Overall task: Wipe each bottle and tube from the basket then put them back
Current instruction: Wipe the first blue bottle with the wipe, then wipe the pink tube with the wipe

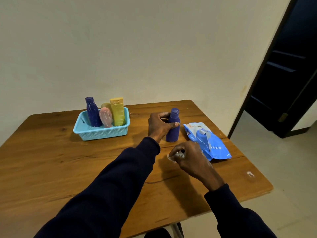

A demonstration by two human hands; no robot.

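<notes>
The left hand (160, 126) grips the upright purple bottle (173, 127) at its waist, a sound hold on smooth, probably light plastic (likely slippery wet); the right hand (188, 157) pinches a wipe (173, 156).

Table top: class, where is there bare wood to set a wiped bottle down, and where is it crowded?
Free: the table in front of the blue basket, left of the sleeve; also a strip between basket and left hand. Crowded: the right side, where purple bottle, right hand with wipe and wipes pack sit close.
</notes>
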